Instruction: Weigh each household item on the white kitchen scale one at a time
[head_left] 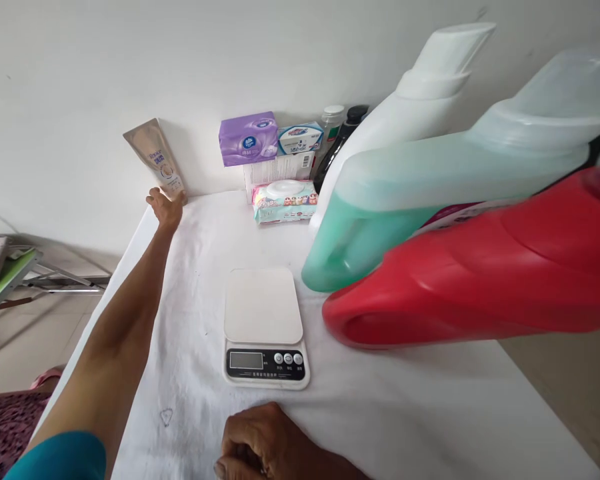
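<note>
My left hand (166,207) reaches to the far left corner of the white table (195,320) and grips the base of a tan tube (155,159) that leans against the wall. Close to me, my right hand (265,443) rests on the near edge of the table with its fingers curled, holding nothing. A small white kitchen scale (264,325) with a blank display sits between the two hands, just beyond my right hand.
A red jug (480,273), a jug of green liquid (430,193) and a white jug (420,107) crowd the right side. At the back stand a purple tissue pack (247,138), boxes, a wipes pack (285,200) and two bottles (340,130). A green folding table (5,280) is left.
</note>
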The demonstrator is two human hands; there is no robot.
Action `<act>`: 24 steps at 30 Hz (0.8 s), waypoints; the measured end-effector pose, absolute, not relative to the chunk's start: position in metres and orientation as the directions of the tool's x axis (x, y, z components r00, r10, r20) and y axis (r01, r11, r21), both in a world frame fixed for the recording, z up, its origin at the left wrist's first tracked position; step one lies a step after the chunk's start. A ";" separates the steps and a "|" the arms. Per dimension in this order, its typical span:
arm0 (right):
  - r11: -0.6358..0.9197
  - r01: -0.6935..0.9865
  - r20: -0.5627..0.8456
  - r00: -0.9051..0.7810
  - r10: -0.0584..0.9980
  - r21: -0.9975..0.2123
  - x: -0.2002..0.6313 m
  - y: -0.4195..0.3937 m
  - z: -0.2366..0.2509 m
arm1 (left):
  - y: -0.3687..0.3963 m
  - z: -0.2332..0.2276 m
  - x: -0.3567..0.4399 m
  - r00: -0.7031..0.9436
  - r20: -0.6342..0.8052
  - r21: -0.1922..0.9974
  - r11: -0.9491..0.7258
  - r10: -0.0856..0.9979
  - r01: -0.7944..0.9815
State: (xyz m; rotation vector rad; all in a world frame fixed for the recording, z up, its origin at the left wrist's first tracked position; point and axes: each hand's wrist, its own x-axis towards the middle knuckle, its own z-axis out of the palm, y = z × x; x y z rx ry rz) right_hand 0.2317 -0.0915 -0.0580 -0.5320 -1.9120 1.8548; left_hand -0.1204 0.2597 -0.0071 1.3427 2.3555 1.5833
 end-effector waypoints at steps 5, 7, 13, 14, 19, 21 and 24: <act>0.002 0.115 -0.093 -0.819 0.566 -0.993 0.236 -0.088 -0.031 | 0.219 0.010 -0.049 -0.413 0.550 0.683 -0.106 0.726 0.723; -0.007 0.125 -0.108 -0.823 0.557 -0.992 0.237 -0.087 -0.022 | 0.209 0.015 -0.011 -0.159 0.574 0.596 -0.277 0.803 0.754; 0.021 0.120 -0.090 -0.832 0.547 -0.992 0.236 -0.087 -0.020 | 0.219 0.025 0.066 0.171 0.303 0.483 -0.306 0.937 0.821; 0.032 0.123 -0.086 -0.834 0.545 -0.992 0.236 -0.087 -0.022 | 0.223 0.026 0.072 0.158 0.263 0.478 -0.271 0.952 0.835; 0.058 0.099 -0.050 -0.827 0.560 -0.993 0.232 -0.088 -0.034 | 0.234 0.033 0.085 0.074 0.180 0.390 -0.141 0.981 0.910; 0.061 0.100 -0.048 -0.823 0.566 -0.993 0.231 -0.088 -0.036 | 0.233 0.039 0.087 0.053 0.154 0.329 -0.102 0.987 0.939; 0.059 0.107 -0.056 -0.825 0.563 -0.992 0.231 -0.088 -0.036 | 0.228 0.048 0.092 0.067 0.099 0.222 -0.088 0.993 0.971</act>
